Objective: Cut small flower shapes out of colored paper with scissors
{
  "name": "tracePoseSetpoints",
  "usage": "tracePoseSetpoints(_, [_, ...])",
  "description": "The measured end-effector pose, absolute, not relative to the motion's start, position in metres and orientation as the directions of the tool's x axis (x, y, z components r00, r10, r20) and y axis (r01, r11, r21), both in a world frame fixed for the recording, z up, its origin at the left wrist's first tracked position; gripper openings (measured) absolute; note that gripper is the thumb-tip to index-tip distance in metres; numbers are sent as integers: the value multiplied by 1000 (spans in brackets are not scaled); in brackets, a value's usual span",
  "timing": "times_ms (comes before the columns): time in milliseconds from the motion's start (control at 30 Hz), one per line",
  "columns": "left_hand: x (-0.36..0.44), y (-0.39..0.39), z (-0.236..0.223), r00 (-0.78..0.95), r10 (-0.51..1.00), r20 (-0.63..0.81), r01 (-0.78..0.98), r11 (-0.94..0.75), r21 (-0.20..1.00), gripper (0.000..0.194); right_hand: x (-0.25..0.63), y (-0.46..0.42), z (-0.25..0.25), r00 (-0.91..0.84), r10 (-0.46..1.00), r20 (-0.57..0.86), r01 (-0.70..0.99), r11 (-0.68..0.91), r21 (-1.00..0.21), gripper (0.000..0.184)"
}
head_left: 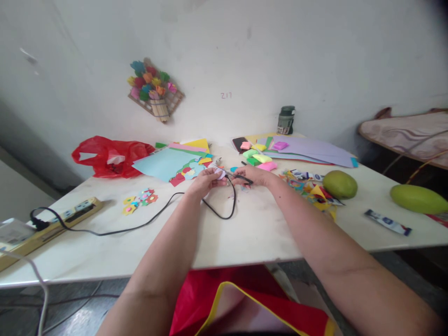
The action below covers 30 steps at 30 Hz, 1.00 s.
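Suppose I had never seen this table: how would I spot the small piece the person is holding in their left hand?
Start at the white table and follow the black cable from the power strip to the middle, where two hands meet. The left hand pinches a small pale paper piece beside the scissors in the right hand. Unlike the coloured paper flowers lying loose, it is whitish and held up.

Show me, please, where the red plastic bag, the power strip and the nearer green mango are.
red plastic bag [111,156]: head view, middle of the crumpled bag.
power strip [66,215]: head view, top face by its sockets.
nearer green mango [418,199]: head view, middle of its skin.
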<state>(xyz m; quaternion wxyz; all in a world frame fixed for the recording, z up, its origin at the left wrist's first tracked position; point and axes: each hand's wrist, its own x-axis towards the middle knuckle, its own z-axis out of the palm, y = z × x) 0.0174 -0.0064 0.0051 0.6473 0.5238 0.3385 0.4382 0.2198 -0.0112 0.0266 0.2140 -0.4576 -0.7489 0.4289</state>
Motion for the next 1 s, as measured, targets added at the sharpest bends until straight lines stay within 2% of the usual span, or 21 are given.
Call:
tracePoseSetpoints(300, [17, -4, 3, 332, 942, 46, -222, 31, 975, 17, 221, -13, 29, -495, 867, -58, 515, 239, -823, 26])
tracePoseSetpoints(567, [16, -2, 2, 363, 930, 50, -169, 14, 985, 20, 220, -16, 32, -489, 869, -73, 523, 226, -822, 29])
tracePoseSetpoints(1000, [19, -5, 5, 340, 940, 34, -244, 53, 968, 17, 220, -11, 27, -476, 877, -71, 516, 213, -830, 24])
